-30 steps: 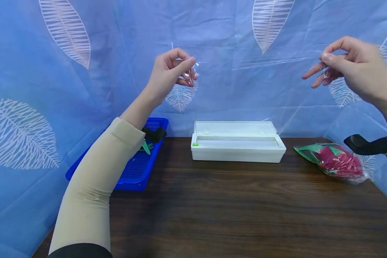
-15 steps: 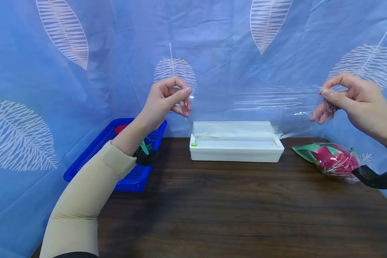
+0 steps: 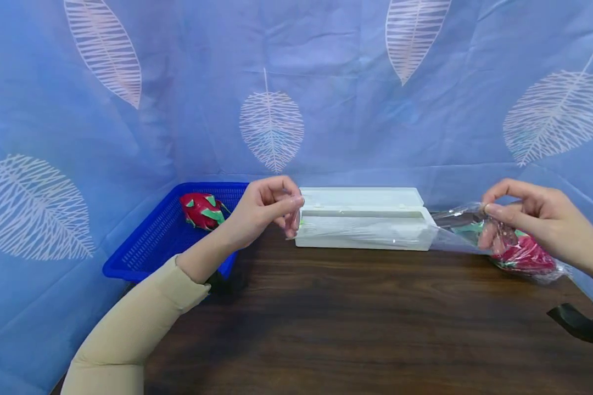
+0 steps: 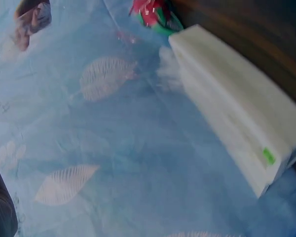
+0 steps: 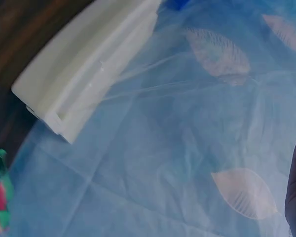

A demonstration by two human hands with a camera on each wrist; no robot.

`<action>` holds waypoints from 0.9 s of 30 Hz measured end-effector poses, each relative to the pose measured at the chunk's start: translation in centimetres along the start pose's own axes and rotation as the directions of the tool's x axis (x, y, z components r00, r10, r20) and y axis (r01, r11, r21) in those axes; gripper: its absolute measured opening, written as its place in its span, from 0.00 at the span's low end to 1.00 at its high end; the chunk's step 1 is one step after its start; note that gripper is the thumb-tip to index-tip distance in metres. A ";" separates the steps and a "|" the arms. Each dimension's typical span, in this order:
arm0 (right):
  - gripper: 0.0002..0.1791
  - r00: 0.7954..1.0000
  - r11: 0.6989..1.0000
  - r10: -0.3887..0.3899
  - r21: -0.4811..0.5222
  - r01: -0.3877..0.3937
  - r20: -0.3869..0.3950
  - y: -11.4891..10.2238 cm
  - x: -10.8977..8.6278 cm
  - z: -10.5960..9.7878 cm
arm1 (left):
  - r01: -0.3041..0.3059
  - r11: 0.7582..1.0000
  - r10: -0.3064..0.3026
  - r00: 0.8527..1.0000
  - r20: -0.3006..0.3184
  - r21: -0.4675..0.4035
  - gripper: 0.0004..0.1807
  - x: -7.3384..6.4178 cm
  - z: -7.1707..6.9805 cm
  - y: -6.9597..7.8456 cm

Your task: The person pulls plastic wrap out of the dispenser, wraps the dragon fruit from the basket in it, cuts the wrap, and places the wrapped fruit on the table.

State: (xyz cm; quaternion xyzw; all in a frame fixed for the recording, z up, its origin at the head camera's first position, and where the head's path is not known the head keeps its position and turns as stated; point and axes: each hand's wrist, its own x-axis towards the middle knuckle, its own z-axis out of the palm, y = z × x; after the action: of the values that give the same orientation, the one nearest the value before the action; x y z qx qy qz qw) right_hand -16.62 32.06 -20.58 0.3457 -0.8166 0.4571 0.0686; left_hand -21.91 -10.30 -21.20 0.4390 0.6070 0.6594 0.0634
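The left hand (image 3: pixel 264 211) is pinching one side of a clear film (image 3: pixel 390 230) between thumb and index finger, and the right hand (image 3: pixel 538 219) is pinching the other side in the same manner, so both grips are being clamped on it. The film is stretching between the 2 grips, wrinkled and shining, and in the head view it is passing in front of the white box (image 4: pixel 237 98). This box is lying between the 2 grips, its lid (image 3: pixel 363 196) standing up at the back; the left grip is appearing just beside its left end, the right grip well apart from its right end. A small green piece (image 4: pixel 269 155) is showing at the end nearer to the left grip. Below the right grip, a wrapped red fruit (image 3: pixel 529 258) is resting on the dark table (image 3: pixel 351 318), partly seen through the film. To the left of the left grip, a blue basket (image 3: pixel 138 236) is standing, and 1 red fruit with green tips (image 3: pixel 201 211) is lying inside. Behind both grips, a blue curtain (image 3: pixel 346 109) with white leaf prints is hanging.
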 end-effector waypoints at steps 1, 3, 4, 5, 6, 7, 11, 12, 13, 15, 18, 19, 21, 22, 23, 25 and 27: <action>0.18 0.999 0.998 -0.013 0.058 0.012 0.029 0.3 -0.3 0.3 | 0.010 1.000 -0.010 1.000 0.015 -0.013 0.06 -0.4 0.3 -0.3; 0.20 0.995 0.981 -0.054 0.188 0.037 0.083 0.8 -0.9 0.8 | 0.031 0.999 -0.029 0.998 0.046 -0.034 0.09 -1.2 0.7 -1.0; 0.20 0.992 0.969 -0.070 0.244 0.041 0.108 1.1 -1.2 1.1 | 0.041 0.998 -0.038 0.997 0.066 -0.045 0.11 -1.6 0.9 -1.3; 0.21 0.988 0.953 -0.085 0.301 0.041 0.132 1.5 -1.5 1.4 | 0.052 0.997 -0.047 0.995 0.087 -0.054 0.13 -2.0 1.2 -1.7; 0.21 0.984 0.938 -0.095 0.343 0.038 0.150 1.8 -1.8 1.7 | 0.065 0.996 -0.058 0.992 0.108 -0.063 0.14 -2.4 1.4 -2.1; 0.21 0.982 0.931 -0.091 0.365 0.026 0.164 2.0 -2.2 2.0 | 0.079 0.994 -0.070 0.989 0.131 -0.070 0.16 -2.8 1.6 -2.5; 0.22 0.976 0.912 -0.071 0.409 -0.019 0.205 3.1 -3.3 3.0 | 0.143 0.985 -0.119 0.968 0.219 -0.095 0.18 -4.0 2.3 -4.1; 0.22 0.975 0.907 -0.068 0.420 -0.029 0.213 3.4 -3.6 3.2 | 0.162 0.982 -0.134 0.963 0.233 -0.102 0.18 -4.3 2.4 -4.5; 0.21 0.973 0.901 -0.065 0.433 -0.038 0.222 3.7 -3.8 3.4 | 0.183 0.977 -0.152 0.958 0.244 -0.109 0.17 -4.5 2.5 -4.8; 0.21 0.969 0.890 -0.065 0.454 -0.051 0.237 4.3 -4.2 3.9 | 0.221 0.968 -0.185 0.948 0.258 -0.119 0.17 -4.8 2.7 -5.6; 0.21 0.961 0.882 -0.056 0.465 -0.079 0.270 5.0 -4.7 4.4 | 0.273 0.951 -0.226 0.935 0.271 -0.148 0.16 -5.4 2.8 -6.4; 0.22 0.958 0.879 -0.055 0.469 -0.088 0.281 5.2 -4.9 4.5 | 0.287 0.945 -0.236 0.931 0.280 -0.158 0.16 -5.6 2.9 -6.7; 0.22 0.951 0.870 -0.052 0.482 -0.108 0.306 5.6 -5.3 4.8 | 0.308 0.934 -0.246 0.922 0.299 -0.180 0.15 -6.0 3.0 -7.2; 0.23 0.947 0.866 -0.052 0.486 -0.116 0.318 5.8 -5.5 4.9 | 0.318 0.929 -0.251 0.917 0.310 -0.189 0.14 -6.2 3.1 -7.3; 0.23 0.943 0.865 -0.051 0.487 -0.122 0.328 6.0 -5.7 5.1 | 0.330 0.923 -0.257 0.911 0.323 -0.197 0.13 -6.3 3.2 -7.5; 0.23 0.933 0.860 -0.055 0.492 -0.137 0.355 6.3 -6.0 5.4 | 0.357 0.913 -0.274 0.896 0.350 -0.198 0.13 -6.6 3.4 -7.9; 0.24 0.921 0.860 -0.060 0.489 -0.148 0.385 6.7 -6.4 5.9 | 0.392 0.899 -0.299 0.875 0.382 -0.195 0.12 -7.0 3.7 -8.4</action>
State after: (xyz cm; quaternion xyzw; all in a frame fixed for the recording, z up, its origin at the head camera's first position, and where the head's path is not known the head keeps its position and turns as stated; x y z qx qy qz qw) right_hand -14.84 32.92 -31.37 0.4156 -0.6718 0.5802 -0.1981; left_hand -19.02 -9.72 -32.30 0.4176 0.5615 0.6260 0.3441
